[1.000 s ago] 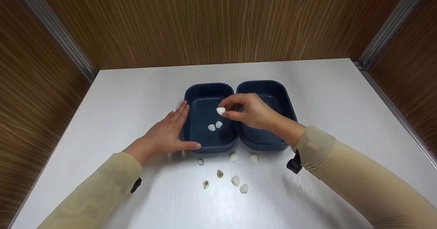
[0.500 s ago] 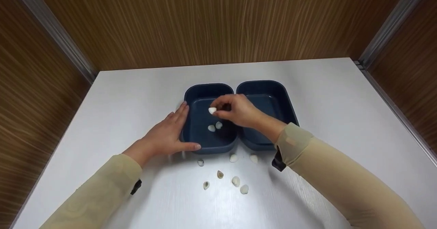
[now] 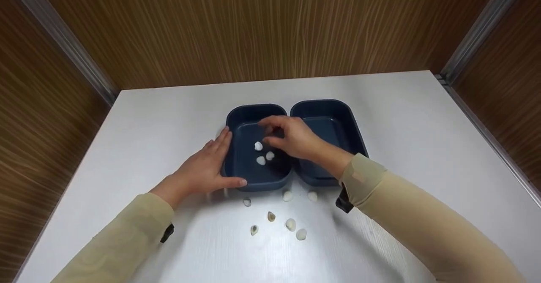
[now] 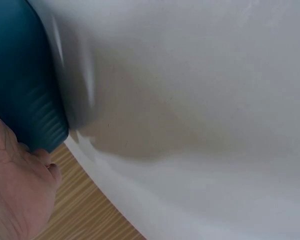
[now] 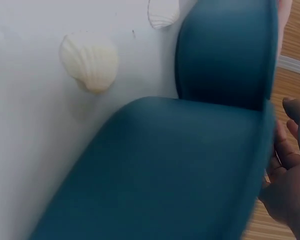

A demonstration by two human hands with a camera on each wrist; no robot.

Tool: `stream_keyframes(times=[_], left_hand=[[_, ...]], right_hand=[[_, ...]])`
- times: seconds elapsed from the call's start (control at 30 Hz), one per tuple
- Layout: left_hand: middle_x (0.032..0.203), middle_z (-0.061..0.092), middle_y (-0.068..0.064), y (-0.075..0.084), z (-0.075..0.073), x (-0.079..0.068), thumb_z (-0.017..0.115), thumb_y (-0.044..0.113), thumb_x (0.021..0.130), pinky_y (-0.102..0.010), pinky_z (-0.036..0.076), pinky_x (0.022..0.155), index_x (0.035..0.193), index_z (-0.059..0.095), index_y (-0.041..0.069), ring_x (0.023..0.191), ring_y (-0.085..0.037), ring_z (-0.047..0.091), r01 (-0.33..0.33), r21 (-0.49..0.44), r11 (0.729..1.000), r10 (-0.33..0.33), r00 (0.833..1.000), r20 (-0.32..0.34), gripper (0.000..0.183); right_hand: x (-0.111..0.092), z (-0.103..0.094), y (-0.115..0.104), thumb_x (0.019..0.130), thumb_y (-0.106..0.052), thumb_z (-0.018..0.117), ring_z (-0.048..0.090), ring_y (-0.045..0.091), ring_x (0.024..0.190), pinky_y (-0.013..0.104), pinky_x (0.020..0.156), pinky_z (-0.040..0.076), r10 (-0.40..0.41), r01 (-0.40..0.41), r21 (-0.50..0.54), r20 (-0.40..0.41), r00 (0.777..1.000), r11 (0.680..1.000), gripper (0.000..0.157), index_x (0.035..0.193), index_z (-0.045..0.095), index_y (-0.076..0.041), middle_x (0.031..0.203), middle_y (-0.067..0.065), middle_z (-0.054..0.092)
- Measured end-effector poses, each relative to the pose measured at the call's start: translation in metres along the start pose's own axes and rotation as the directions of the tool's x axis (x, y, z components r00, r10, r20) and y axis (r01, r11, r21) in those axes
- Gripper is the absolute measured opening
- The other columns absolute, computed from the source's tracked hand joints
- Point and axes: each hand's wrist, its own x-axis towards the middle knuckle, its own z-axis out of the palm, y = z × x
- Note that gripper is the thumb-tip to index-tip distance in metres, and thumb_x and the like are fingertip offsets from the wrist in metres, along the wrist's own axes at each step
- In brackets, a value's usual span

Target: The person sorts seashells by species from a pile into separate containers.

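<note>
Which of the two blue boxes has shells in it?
The left box, which the left hand touches: three white shells lie inside. In the right box, partly hidden, none show.

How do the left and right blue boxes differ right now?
Three white shells show inside the left box; none in the visible part of the right box. The left hand rests against the left box, not the right. The right hand has its fingers over the left box, while the right forearm is over the right box. Both are dark blue with rounded corners.
</note>
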Motion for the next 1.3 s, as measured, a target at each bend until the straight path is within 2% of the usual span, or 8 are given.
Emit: stream_keyframes(times=[0.2,0.3,0.4,0.63,0.73,0.93,1.3], left_hand=[[0.178,-0.012,-0.005,-0.003,0.001,-0.001,0.059,0.09,0.082,-0.046,0.016,0.13,0.17,-0.005,0.008,0.163,-0.027,0.011,0.019,-0.006,1.0,-0.019,1.0,-0.006,0.136],[0.178,-0.012,-0.005,-0.004,0.001,-0.001,0.06,0.09,0.082,-0.046,0.015,0.131,0.17,-0.005,0.009,0.163,-0.027,0.011,0.024,-0.005,1.0,-0.024,1.0,-0.007,0.136],[0.178,-0.013,-0.004,-0.004,0.0,-0.001,0.06,0.09,0.082,-0.045,0.015,0.131,0.17,-0.005,0.009,0.163,-0.027,0.012,0.026,-0.002,1.0,-0.026,1.0,-0.008,0.137],[0.178,-0.009,-0.008,-0.004,0.002,-0.001,0.065,0.085,0.083,-0.048,0.014,0.131,0.17,-0.001,0.005,0.163,-0.03,0.012,0.002,-0.011,1.0,-0.002,1.0,-0.026,0.135],[0.178,-0.009,-0.008,-0.003,0.003,-0.001,0.065,0.085,0.083,-0.047,0.013,0.131,0.17,-0.001,0.006,0.163,-0.029,0.012,0.002,-0.01,1.0,-0.002,1.0,-0.028,0.135],[0.178,-0.008,-0.009,-0.002,0.004,-0.002,0.066,0.084,0.083,-0.048,0.014,0.131,0.17,-0.001,0.005,0.163,-0.029,0.011,-0.006,-0.016,1.0,0.005,1.0,-0.029,0.135],[0.178,-0.011,-0.006,-0.002,0.003,0.001,0.063,0.088,0.082,-0.046,0.014,0.131,0.17,-0.003,0.007,0.163,-0.027,0.01,0.006,0.0,1.0,-0.006,1.0,-0.015,0.137]], right_hand=[[-0.016,-0.015,-0.016,0.097,-0.011,0.079,0.069,0.019,0.09,0.037,0.084,0.058,-0.057,0.056,0.044,0.006,0.998,0.997,0.034,0.129,0.073,-0.004,0.102,0.005,0.077],[-0.028,-0.024,-0.022,0.096,-0.01,0.08,0.07,0.017,0.09,0.038,0.084,0.06,-0.095,0.094,0.053,0.01,0.995,0.994,0.032,0.126,0.075,-0.004,0.099,0.004,0.077],[-0.043,-0.032,-0.028,0.095,-0.009,0.082,0.071,0.016,0.09,0.036,0.085,0.061,-0.127,0.126,0.068,0.015,0.992,0.99,0.031,0.125,0.075,-0.004,0.097,0.003,0.076],[-0.084,-0.048,-0.034,0.095,-0.011,0.082,0.067,0.01,0.075,0.026,0.067,0.058,-0.19,0.187,0.038,0.07,0.979,0.982,0.03,0.124,0.076,-0.007,0.088,-0.003,0.074],[-0.101,-0.053,-0.032,0.094,-0.009,0.082,0.066,0.007,0.073,0.025,0.064,0.057,-0.196,0.196,0.015,0.088,0.977,0.981,0.03,0.123,0.076,-0.008,0.086,-0.005,0.074],[-0.13,-0.052,-0.023,0.092,-0.007,0.083,0.068,0.006,0.074,0.023,0.065,0.059,-0.214,0.213,0.019,0.087,0.973,0.977,0.029,0.12,0.076,-0.008,0.086,-0.006,0.074],[-0.162,-0.036,-0.011,0.095,-0.006,0.08,0.066,0.003,0.073,0.026,0.063,0.061,-0.166,0.149,0.116,0.147,0.975,0.982,0.031,0.126,0.073,-0.008,0.088,-0.005,0.074]])
